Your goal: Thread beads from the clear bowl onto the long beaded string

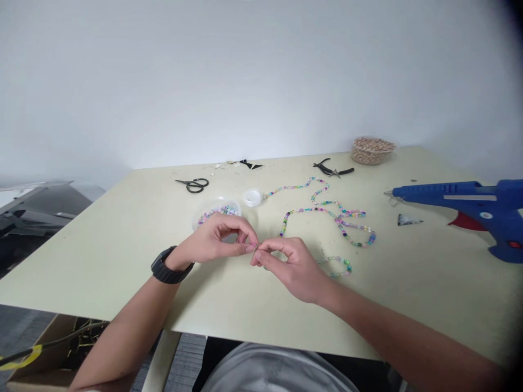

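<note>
My left hand (220, 235), with a black watch at the wrist, pinches a small pink bead (254, 245) between thumb and forefinger. Its fingertips meet those of my right hand (291, 268), which is closed in a pinch on the end of a beaded string; the thin end itself is mostly hidden. From there the beaded string (310, 210) of many colours winds over the table, up to a small white round container (253, 197). Just behind my left hand stands a clear bowl (196, 215) of loose beads. A short beaded loop (347, 267) lies beyond my right forearm.
Black-handled scissors (195, 185) lie at the back left. Pliers (332, 169) and a tub of brown pellets (370, 152) sit at the back right. A blue glue gun (457, 196) is at the right. Dark scraps (249, 164) lie along the table's back edge.
</note>
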`<state>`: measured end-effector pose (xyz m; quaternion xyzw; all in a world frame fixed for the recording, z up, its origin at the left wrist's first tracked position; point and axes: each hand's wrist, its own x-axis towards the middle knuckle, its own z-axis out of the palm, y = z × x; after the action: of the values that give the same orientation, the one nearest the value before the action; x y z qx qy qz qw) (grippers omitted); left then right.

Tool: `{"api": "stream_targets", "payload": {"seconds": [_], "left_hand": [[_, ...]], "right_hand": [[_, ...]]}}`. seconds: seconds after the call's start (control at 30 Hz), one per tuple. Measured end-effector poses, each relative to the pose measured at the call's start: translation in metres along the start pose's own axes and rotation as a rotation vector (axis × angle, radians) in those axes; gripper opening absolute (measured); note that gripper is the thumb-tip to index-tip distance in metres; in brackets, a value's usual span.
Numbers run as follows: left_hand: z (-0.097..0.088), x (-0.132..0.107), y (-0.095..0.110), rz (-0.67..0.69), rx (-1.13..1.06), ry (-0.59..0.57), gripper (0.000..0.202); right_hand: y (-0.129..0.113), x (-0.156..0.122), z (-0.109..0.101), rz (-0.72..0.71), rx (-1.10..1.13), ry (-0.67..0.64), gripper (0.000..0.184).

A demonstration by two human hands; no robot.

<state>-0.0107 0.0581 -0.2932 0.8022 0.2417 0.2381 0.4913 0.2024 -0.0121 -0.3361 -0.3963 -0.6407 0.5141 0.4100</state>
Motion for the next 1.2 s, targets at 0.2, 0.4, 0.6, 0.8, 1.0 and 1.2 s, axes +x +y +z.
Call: {"api": "stream_targets", "payload": {"seconds": [0.2, 0.4, 0.6, 0.8, 1.0, 1.2], "left_hand": [[0.001, 0.002, -0.003, 0.025, -0.026, 0.0, 0.004], [0.002, 0.003, -0.005, 0.05, -0.009, 0.084, 0.008], [0.002, 0.003, -0.005, 0.093, 0.042, 0.128, 0.003], [0.001, 0.002, -0.003, 0.064, 0.074, 0.119, 0.009], [-0.036, -0.008, -0.004, -0.051, 0.319, 0.549, 0.029], [-0.051, -0.011, -0.013, -0.214, 0.768, 0.393, 0.015]], "right_hand": [[-0.001, 0.0, 0.0, 0.005, -0.035, -0.003, 0.026], [0.001, 0.001, 0.0, 0.01, -0.045, -0.013, 0.027], [0.002, 0.001, 0.001, -0.044, -0.078, 0.048, 0.023], [0.003, 0.002, 0.001, -0.072, -0.131, 0.052, 0.026], [0.002, 0.001, 0.0, -0.038, -0.102, 0.107, 0.024], [0.001, 0.0, 0.0, -0.023, -0.103, 0.102, 0.024]]}}
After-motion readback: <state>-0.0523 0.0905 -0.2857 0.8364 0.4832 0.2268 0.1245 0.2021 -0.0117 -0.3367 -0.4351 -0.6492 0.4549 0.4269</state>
